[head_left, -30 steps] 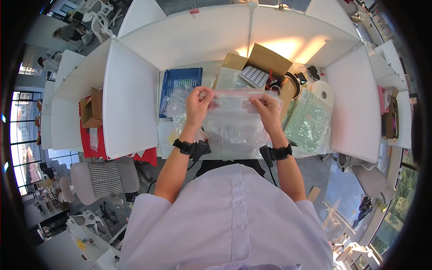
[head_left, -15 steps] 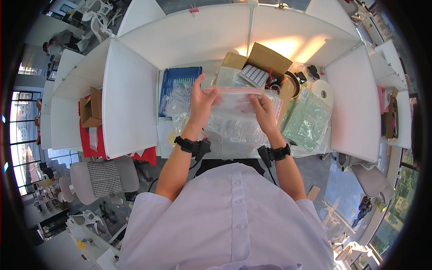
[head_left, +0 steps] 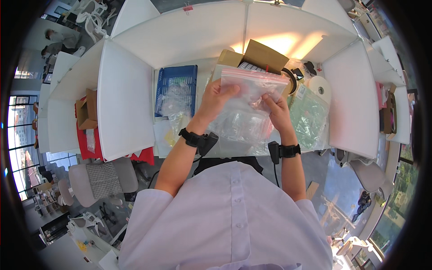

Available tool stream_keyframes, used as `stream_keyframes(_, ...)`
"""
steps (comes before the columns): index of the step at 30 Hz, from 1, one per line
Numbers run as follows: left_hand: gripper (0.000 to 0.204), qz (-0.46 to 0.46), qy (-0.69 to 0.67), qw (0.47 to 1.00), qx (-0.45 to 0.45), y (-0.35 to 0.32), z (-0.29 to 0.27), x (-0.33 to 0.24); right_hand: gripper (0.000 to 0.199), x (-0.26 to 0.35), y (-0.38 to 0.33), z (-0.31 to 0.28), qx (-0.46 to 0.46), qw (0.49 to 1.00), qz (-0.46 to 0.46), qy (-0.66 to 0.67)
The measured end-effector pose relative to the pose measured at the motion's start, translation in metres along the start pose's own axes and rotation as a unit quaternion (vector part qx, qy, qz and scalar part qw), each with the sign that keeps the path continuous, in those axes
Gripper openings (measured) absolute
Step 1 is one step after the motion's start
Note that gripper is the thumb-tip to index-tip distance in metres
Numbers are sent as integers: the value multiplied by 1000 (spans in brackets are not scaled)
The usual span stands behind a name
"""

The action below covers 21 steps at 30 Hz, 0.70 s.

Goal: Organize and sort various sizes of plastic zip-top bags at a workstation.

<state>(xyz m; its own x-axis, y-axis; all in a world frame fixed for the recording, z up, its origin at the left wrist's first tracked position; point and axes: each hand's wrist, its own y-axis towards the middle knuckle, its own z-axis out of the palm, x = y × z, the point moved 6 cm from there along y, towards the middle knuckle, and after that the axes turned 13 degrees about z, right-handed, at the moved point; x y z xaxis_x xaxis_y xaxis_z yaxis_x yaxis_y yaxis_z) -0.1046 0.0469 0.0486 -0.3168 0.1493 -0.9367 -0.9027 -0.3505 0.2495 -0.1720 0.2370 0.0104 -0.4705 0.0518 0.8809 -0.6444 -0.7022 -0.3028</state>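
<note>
A clear zip-lock bag [head_left: 254, 81] with a pink-red strip along its top edge is held up between my hands over the table. On its left side, my left hand [head_left: 215, 100] pinches the plastic, thumb across the front and the other fingers behind it. My right hand [head_left: 277, 110] grips the bag's lower right part between thumb and fingers, and the film bunches there. Under the hands lies a pile of clear plastic bags [head_left: 240, 125]. Whether the held bag contains anything, I cannot make out.
A blue basket [head_left: 196, 90] with plastic-wrapped items stands at the left. Behind the bag is an open cardboard box [head_left: 266, 55] with a white keypad [head_left: 251, 66]. A tape roll [head_left: 320, 90] and a green packet [head_left: 309, 114] lie right. White panels [head_left: 127, 96] enclose the table.
Both hands have shifted right. The bag's strip edge has risen and now tilts down to the right. My right hand has moved from near the strip to lower on the bag.
</note>
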Motion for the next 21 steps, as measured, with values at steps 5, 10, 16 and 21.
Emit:
stream_keyframes(5,18,-114,-58,991,36,-10,-8,12,26,-17,-1,-33,-66,997,-4,31)
stream_keyframes(10,20,-25,10,996,-86,-26,-66,16,58,-68,-22,-41,-159,856,-32,-491)
stream_keyframes(16,21,-13,61,983,-174,-62,-96,29,74,-120,-30,-11,-105,733,-31,-671)
stream_keyframes(21,21,-24,60,982,-179,-71,-98,35,56,-123,-25,-16,-105,729,-62,-673)
